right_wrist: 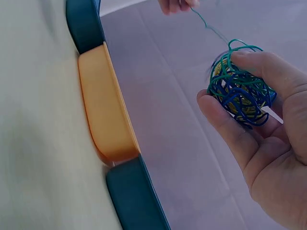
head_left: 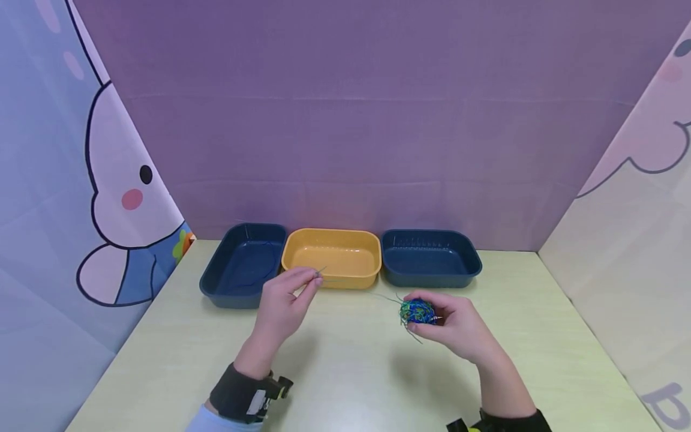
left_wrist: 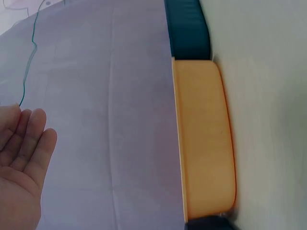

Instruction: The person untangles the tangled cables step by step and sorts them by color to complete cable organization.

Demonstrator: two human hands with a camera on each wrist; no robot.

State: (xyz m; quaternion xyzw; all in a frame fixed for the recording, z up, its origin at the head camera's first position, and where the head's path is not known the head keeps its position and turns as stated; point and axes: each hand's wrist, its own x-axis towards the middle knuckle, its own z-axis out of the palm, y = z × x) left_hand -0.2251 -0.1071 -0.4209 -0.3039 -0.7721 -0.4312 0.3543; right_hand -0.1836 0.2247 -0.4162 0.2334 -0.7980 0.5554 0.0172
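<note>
My right hand (head_left: 459, 324) holds a tangled ball of thin wires (right_wrist: 242, 88) in blue, green and yellow between thumb and fingers, raised over the table. Loose ends stick out of the ball. One green wire (left_wrist: 29, 60) runs from the ball across to my left hand (head_left: 288, 298), whose thumb and forefinger pinch its end. In the left wrist view the other fingers of that hand (left_wrist: 24, 158) are loosely bent beside the thumb. In the head view the left fingertips overlap the front of the yellow bin (head_left: 351, 281).
A dark blue bin (head_left: 232, 300) stands on the left, angled, with a thin dark strand (head_left: 259, 283) inside. Another dark blue bin (head_left: 432, 279) is right of the yellow one. Behind the row hangs a purple cloth (head_left: 367, 138); printed cloths flank the pale table (head_left: 356, 372).
</note>
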